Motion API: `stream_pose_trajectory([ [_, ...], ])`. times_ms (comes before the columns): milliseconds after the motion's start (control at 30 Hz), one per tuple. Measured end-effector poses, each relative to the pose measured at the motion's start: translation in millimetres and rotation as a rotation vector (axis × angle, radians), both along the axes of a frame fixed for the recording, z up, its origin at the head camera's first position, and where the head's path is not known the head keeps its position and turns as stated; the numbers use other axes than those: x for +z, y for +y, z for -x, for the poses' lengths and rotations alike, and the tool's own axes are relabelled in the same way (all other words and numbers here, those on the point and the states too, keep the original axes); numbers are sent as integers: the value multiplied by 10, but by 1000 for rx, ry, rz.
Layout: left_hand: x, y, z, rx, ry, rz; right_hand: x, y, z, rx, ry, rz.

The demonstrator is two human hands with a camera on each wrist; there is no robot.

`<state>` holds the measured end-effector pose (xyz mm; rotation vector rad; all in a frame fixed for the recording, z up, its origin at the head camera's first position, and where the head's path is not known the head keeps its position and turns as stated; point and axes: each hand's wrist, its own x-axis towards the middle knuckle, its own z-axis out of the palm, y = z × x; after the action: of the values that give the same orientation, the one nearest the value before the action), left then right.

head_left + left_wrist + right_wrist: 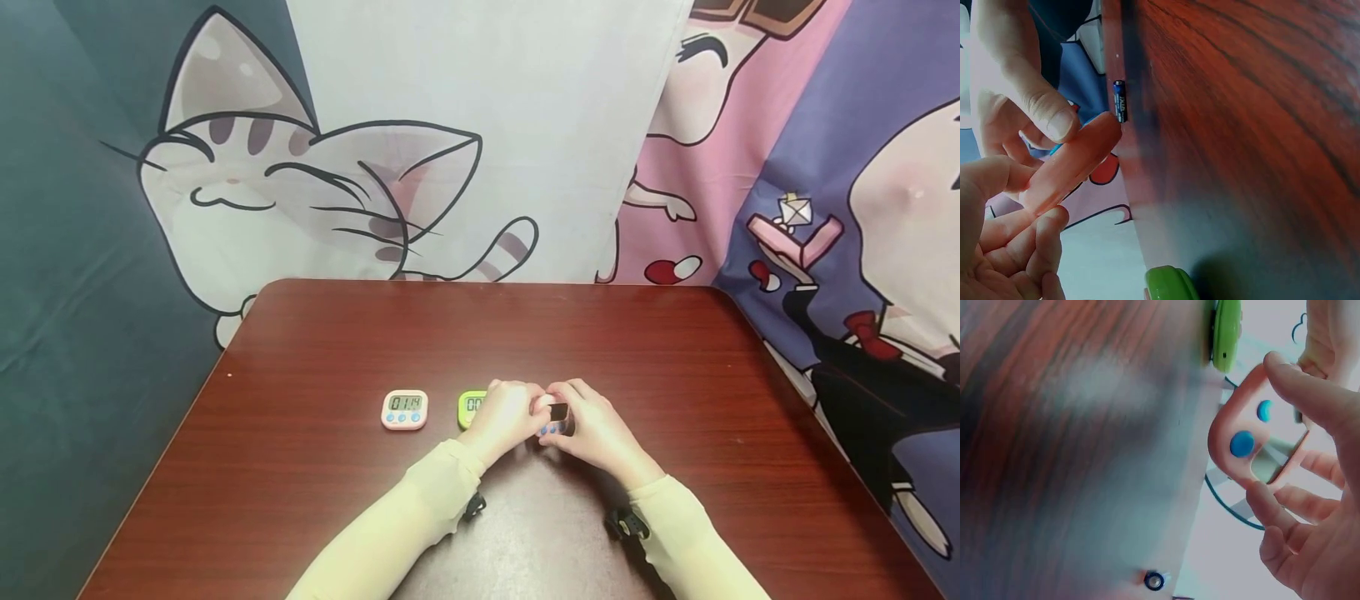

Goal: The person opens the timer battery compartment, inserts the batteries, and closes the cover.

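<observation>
A pink kitchen timer (559, 427) with blue buttons is held between both hands above the table. My left hand (504, 421) pinches one end of it with thumb and fingertips. At the other end my right hand (600, 429) grips it, thumb on one edge and fingers on the opposite one. In the right wrist view the pink timer (1254, 428) shows its button face; the left wrist view shows its side edge. Partly covered by the left hand, a green timer (467, 408) is on the table. Left of it lies a pale pink timer (405, 410) reading 01:14.
A dark blue battery (1120, 101) lies on the table beyond the hands, hidden in the head view. The brown wooden table (315, 350) backs onto a cartoon-print curtain (540, 83). Black straps (628, 525) sit at the wrists.
</observation>
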<state>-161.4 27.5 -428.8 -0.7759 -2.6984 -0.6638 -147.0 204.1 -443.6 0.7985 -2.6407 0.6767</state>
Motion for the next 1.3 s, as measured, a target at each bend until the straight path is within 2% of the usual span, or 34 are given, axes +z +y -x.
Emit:
stream_pose_trajectory([
  [267, 7, 16, -8, 20, 7, 10, 49, -102, -47, -33, 18, -90],
  [433, -1, 22, -22, 30, -8, 8, 68, -136, -66, -20, 31, -105],
  [733, -16, 28, -38, 49, 30, 6, 68, -166, -76, -16, 49, -122],
  [967, -17, 2, -36, 26, 7, -17, 48, -157, -82, 3, 35, -94],
  [1167, -17, -9, -32, 16, 24, -13, 38, -143, -97, 28, 19, -17],
  [1300, -25, -13, -29, 10, 39, -44, 18, -121, -86, 41, 24, 23],
])
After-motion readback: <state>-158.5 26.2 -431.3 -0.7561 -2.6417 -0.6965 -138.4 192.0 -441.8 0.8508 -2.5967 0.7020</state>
